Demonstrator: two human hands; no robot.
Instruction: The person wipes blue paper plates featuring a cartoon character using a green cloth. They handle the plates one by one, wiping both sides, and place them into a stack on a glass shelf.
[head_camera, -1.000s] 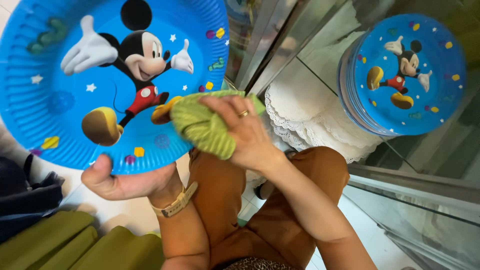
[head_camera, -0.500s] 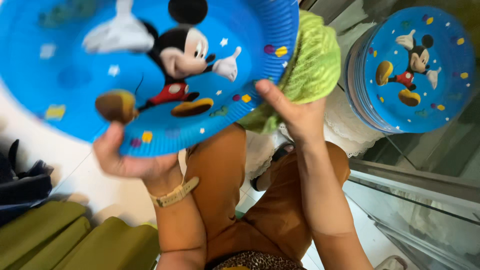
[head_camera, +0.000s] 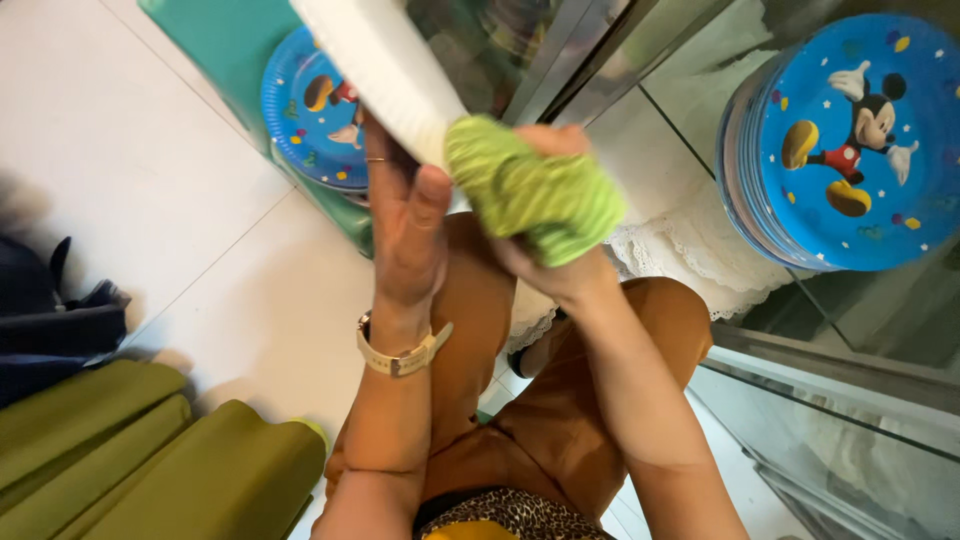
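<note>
My left hand (head_camera: 408, 225) grips a paper plate (head_camera: 375, 65) turned so that its white underside faces me. It slants up toward the top of the view. My right hand (head_camera: 556, 262) is closed on a bunched green cloth (head_camera: 535, 190) pressed against the plate's lower edge. A beige wristwatch sits on my left wrist. Both hands are raised over my lap in brown trousers.
A stack of blue cartoon-mouse paper plates (head_camera: 845, 140) rests on a glass table at the right, next to a white lace doily (head_camera: 675, 235). Another blue plate stack (head_camera: 315, 115) lies on a teal box on the floor. Olive cushions (head_camera: 150, 460) and dark cloth (head_camera: 50, 320) lie at the left.
The plate was flipped from its blue printed face to its white back and lifted up. The green cloth moved from behind the plate's right edge onto its lower edge.
</note>
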